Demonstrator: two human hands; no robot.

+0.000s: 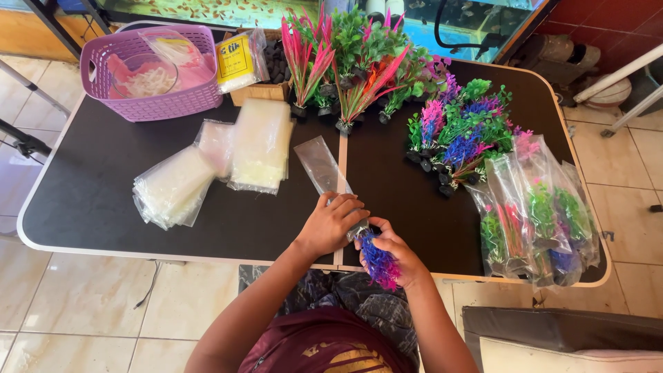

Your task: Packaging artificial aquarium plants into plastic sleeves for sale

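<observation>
Gripping a small blue-and-magenta plastic aquarium plant, the right hand lay closest to the wearer, at the near edge of the black folding table with its pale rim. Its fingers were curled around the plant's foliage, the thumb pressed over the top; the plant's weighted base could not be made out. The plant's long axis ran diagonally, its end at the thumb pointing up and to the left, toward the left hand, which sat just beside it and touching or nearly so. The left hand's fingers were bent and pressed together, pinching the near, open end of a long, narrow clear plastic sleeve. That sleeve stretched away from the fingers toward the far left, lying flat along the table's central seam, so that sleeve and plant stood roughly in one line, mouth facing plant.

Farther out, to the left, lay loose stacks of clear plastic bags. To the right rested a heap of already bagged plastic plants, and beyond it a loose cluster of green, pink and blue plastic plants. At the far edge stood taller red-and-green plastic plants, and in the far left corner a lilac perforated plastic basket, beside it a yellow-labelled bag.
</observation>
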